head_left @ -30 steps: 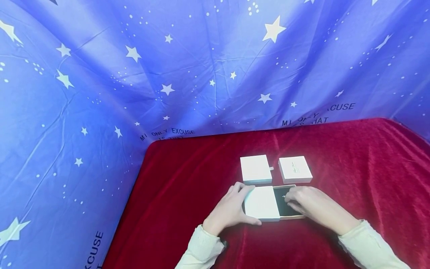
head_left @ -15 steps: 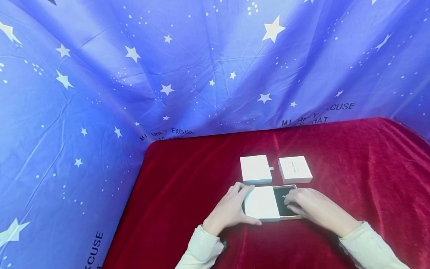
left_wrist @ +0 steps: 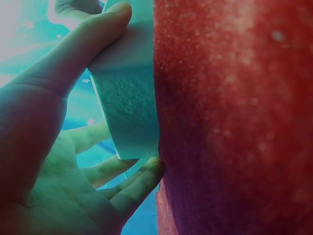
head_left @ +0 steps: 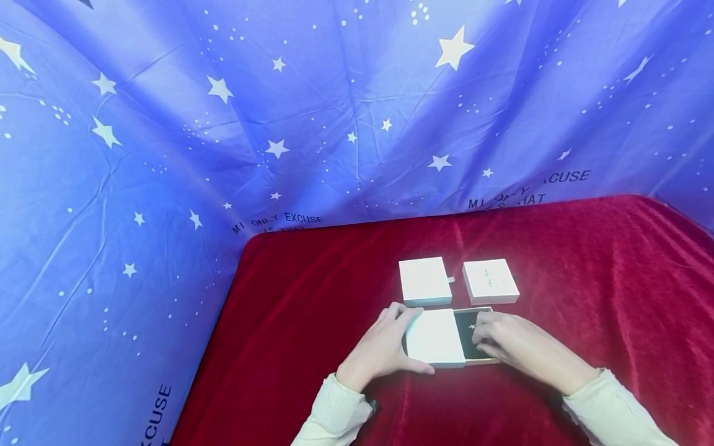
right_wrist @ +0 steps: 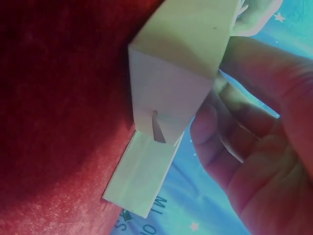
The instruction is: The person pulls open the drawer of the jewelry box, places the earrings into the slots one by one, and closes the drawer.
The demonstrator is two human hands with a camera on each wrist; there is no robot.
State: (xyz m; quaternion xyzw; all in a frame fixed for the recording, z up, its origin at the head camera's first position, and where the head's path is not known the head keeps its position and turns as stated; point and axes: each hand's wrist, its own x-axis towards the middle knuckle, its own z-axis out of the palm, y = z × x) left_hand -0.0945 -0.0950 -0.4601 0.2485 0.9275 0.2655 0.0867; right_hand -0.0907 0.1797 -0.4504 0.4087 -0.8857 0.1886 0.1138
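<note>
In the head view, a white slide-out gift box lies on the red cloth, its drawer pulled partway out to the right. My left hand grips the white sleeve from the left, thumb on the near side and fingers at the far side; the left wrist view shows the sleeve's end between them. A small silvery star-like piece sits on the drawer's black lining. Over the drawer, my right hand has bent fingers down by that piece; their tips are hidden. A ribbon tab hangs from the drawer's end.
Behind the box lie two other white boxes: a plain one with a small side tab, and one with printed lettering. Red velvet cloth covers the table. A blue star-patterned curtain stands behind and at the left.
My right hand has shifted very slightly at the drawer, and a little more of the silvery piece shows. The left hand and the boxes stay where they were.
</note>
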